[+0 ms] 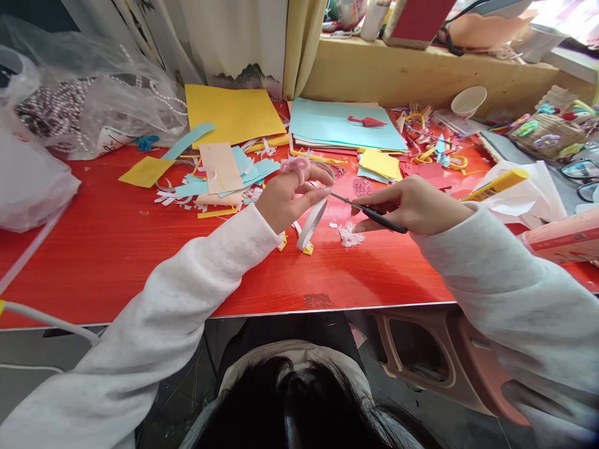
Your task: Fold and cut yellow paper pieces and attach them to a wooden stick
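Observation:
My left hand (299,193) pinches a white paper strip (312,224) between thumb and fingers; the strip curls down in a loop towards the table. A pink fuzzy ring-like piece (296,167) sits at its fingers. My right hand (405,209) is closed on scissors with black handles (381,219), their thin tip reaching the strip beside my left fingertips. Whether the blades are apart is too small to tell. Below the scissors lies a clump of fine white paper shreds (350,235). Small yellow paper pieces (307,249) lie under the strip.
Yellow sheets (234,115) and light blue sheets (339,121) lie at the back of the red table (140,262). Paper scraps (222,168) spread left of centre. A bag of beads (60,112) stands at the left, a yellow glue-stick-like tube (498,185) at the right.

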The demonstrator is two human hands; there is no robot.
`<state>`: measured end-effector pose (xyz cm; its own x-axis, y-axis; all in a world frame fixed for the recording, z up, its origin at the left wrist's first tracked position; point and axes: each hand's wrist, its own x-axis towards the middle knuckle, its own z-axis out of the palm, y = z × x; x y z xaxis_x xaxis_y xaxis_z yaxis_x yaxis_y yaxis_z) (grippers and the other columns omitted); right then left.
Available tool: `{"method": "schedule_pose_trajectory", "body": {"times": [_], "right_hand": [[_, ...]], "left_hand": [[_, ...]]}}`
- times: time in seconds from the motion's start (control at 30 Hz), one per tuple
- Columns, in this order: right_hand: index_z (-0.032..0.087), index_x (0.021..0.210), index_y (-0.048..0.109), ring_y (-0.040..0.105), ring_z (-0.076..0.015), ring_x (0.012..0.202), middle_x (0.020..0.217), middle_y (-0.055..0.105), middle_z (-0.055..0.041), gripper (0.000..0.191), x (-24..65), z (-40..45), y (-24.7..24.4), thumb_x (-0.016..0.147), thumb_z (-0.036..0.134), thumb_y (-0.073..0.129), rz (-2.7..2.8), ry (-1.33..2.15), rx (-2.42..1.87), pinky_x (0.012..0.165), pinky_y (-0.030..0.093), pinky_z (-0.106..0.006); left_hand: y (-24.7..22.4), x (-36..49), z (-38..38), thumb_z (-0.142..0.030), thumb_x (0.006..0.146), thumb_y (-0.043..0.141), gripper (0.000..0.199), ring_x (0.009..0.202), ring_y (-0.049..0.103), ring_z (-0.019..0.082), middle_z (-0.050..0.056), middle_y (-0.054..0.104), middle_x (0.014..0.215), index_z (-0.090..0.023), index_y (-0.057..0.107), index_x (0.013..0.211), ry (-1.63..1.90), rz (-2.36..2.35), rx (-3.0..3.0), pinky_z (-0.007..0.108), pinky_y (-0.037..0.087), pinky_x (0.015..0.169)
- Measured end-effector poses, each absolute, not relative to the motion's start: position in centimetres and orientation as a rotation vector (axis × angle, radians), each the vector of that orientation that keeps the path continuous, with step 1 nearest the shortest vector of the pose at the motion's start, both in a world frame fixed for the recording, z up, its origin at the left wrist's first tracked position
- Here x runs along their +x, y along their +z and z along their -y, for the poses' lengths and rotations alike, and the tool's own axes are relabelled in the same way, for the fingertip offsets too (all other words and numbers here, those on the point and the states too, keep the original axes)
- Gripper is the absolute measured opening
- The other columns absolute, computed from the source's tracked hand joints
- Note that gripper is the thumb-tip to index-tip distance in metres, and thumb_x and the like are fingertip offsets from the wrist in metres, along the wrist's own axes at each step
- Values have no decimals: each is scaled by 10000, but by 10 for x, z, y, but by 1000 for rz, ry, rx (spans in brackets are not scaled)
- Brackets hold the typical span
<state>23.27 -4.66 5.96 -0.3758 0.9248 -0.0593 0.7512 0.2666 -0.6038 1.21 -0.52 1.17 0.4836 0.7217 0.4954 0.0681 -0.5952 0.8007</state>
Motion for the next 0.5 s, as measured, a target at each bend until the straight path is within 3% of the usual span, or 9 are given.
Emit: {"method": "schedule_pose_trajectory", "body": {"times": [0.17, 0.37, 0.5], "right_hand": [[221, 857, 746, 312, -92, 479, 482, 414, 16, 500, 228, 47, 59, 556, 617, 694, 2326, 738, -1540, 465, 253, -290], [223, 840, 734, 329, -97, 509, 540, 470, 5, 464, 227, 45, 58, 571, 600, 701, 2370, 658, -1508, 487, 269, -287], [183, 836, 732, 342, -101, 526, 573, 513, -16, 497, 225, 47, 61, 595, 613, 674, 2359, 712, -1497, 495, 286, -290]], "left_hand": [[6, 14, 5, -281, 801, 573, 111, 726, 588, 131, 18, 604, 794, -176, 605, 819, 1218, -812, 1980, 318, 523, 715], [4, 16, 4, -328, 828, 541, 158, 613, 549, 108, -6, 565, 666, -184, 566, 767, 1213, -876, 1846, 315, 521, 661], [8, 18, 4, -271, 812, 566, 127, 633, 553, 99, -3, 572, 694, -169, 547, 739, 1195, -839, 1695, 292, 522, 661]]}}
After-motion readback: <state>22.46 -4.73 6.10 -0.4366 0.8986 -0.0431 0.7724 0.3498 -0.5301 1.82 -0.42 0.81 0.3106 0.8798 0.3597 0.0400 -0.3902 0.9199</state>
